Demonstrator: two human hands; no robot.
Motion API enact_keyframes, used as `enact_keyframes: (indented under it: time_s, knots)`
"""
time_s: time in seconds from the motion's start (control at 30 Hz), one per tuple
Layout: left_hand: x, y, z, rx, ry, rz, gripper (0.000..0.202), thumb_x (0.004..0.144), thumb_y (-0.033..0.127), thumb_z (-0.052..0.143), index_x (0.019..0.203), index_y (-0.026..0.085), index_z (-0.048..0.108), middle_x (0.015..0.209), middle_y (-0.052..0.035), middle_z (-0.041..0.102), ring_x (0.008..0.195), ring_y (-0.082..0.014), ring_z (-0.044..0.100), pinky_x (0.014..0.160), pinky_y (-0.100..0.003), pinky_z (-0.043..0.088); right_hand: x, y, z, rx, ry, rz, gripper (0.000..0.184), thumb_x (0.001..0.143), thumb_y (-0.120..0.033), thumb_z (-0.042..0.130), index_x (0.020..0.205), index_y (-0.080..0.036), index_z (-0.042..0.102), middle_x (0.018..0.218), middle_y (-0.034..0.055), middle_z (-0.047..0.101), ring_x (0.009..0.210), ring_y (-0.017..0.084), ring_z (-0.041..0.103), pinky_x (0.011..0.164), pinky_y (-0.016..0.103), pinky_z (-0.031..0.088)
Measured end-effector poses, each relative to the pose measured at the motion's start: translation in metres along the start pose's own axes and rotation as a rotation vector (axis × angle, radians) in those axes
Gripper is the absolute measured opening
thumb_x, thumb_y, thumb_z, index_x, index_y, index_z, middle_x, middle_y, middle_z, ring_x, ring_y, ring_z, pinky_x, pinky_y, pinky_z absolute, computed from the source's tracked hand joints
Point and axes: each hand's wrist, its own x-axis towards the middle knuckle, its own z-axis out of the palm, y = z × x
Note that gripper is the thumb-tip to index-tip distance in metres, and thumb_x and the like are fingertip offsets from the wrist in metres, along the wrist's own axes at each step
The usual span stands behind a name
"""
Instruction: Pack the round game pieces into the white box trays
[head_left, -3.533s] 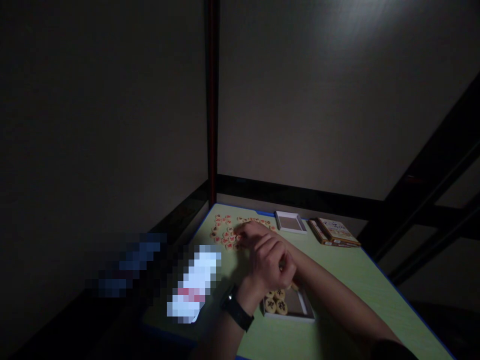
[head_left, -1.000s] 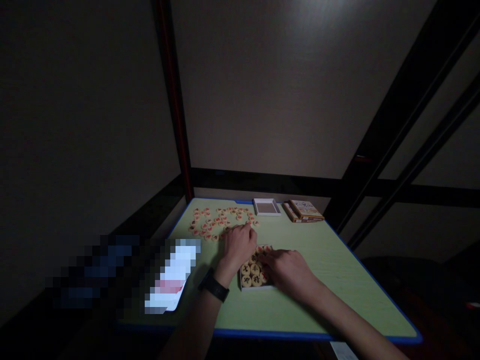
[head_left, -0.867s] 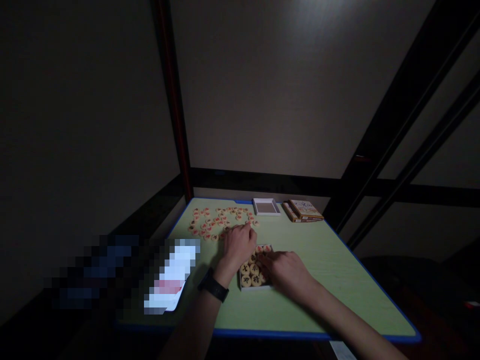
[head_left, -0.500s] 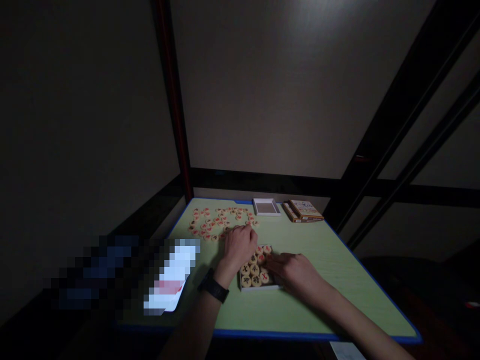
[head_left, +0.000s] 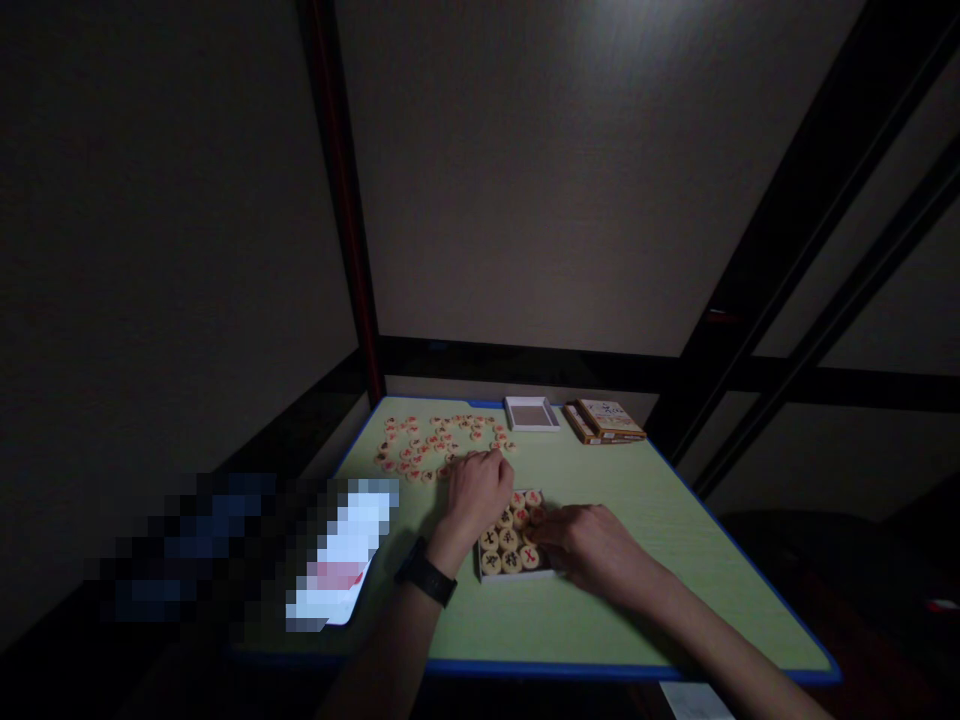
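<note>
Round wooden Chinese chess pieces (head_left: 509, 538) with red or black characters lie in rows in a shallow white-edged box (head_left: 517, 577) near the middle of the table. My right hand (head_left: 592, 545) reaches in over the box's right side, its fingers pressed together on a piece that they partly cover. At the box's far left corner rests my left hand (head_left: 480, 487), fingers curled downward. What those fingertips hold, if anything, is hidden. Beyond the left hand, several loose Chinese chess pieces (head_left: 431, 440) are spread over the tabletop. A dark watch (head_left: 426, 575) is on my left wrist.
A white box lid or tray (head_left: 532, 414) stands at the far edge of the green table (head_left: 660, 560). Two stacked printed boxes (head_left: 606, 420) lie at the far right. A lit phone-like screen (head_left: 345, 550), blurred out, is at the left.
My right fingertips have shifted slightly within the box. The red-marked piece beside them has moved a little. My left hand stays where it was.
</note>
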Motion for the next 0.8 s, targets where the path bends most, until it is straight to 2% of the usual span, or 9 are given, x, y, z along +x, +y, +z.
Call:
enact_keyframes:
  time_s: [0.43, 0.63, 0.8]
  knots:
    - [0.0, 0.0, 0.001, 0.004, 0.012, 0.008, 0.03, 0.093, 0.022, 0.038, 0.087, 0.02, 0.067, 0.093, -0.0059, 0.073, 0.088, -0.0191, 0.067, 0.079, -0.028, 0.048, 0.0, 0.0, -0.003, -0.018, -0.032, -0.03, 0.013, 0.083, -0.014, 0.057, 0.08, -0.021, 0.067, 0.084, 0.0016, 0.069, 0.074, 0.015, 0.061, 0.059, 0.028, 0.026]
    - [0.0, 0.0, 0.0, 0.001, 0.014, 0.007, 0.031, 0.093, 0.022, 0.037, 0.087, 0.02, 0.067, 0.093, -0.0059, 0.074, 0.088, -0.0191, 0.067, 0.078, -0.028, 0.048, 0.002, -0.001, -0.003, -0.019, -0.02, 0.001, 0.013, 0.081, -0.012, 0.056, 0.077, -0.02, 0.065, 0.079, 0.0015, 0.068, 0.069, 0.014, 0.058, 0.058, 0.029, 0.024]
    - [-0.001, 0.002, -0.002, -0.005, -0.003, -0.014, 0.03, 0.094, 0.022, 0.038, 0.089, 0.02, 0.067, 0.095, -0.0058, 0.073, 0.09, -0.0187, 0.066, 0.081, -0.028, 0.047, 0.0, -0.007, -0.011, 0.034, -0.019, 0.025, 0.013, 0.084, -0.017, 0.056, 0.079, -0.021, 0.068, 0.081, 0.0017, 0.07, 0.072, 0.015, 0.061, 0.06, 0.027, 0.029]
